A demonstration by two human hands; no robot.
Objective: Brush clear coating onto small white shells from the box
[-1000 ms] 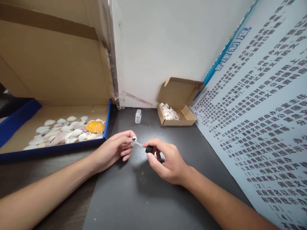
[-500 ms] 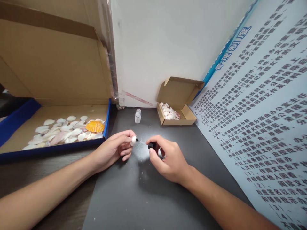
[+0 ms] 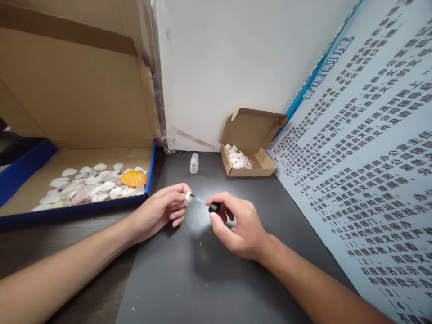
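My left hand (image 3: pixel 170 204) pinches a small white shell (image 3: pixel 187 199) between thumb and fingertips. My right hand (image 3: pixel 238 222) grips the black cap of a brush applicator (image 3: pixel 213 208). Its thin clear stem points left, and the dark brush tip is at the shell's face, seemingly touching it. Beyond my hands, a small clear glass bottle (image 3: pixel 194 164) with a label stands upright and uncapped on the dark grey mat (image 3: pixel 216 288).
At the left, a large open blue-edged cardboard box (image 3: pixel 101 155) holds several white shells and an orange scallop shell (image 3: pixel 134 178). A smaller open cardboard box (image 3: pixel 253 171) with shells stands at the back. A printed panel (image 3: pixel 364 171) leans along the right side.
My right hand has shifted slightly and tilted the applicator, so the brush tip now lies over the shell's face instead of at its right edge. My left hand stays almost still.
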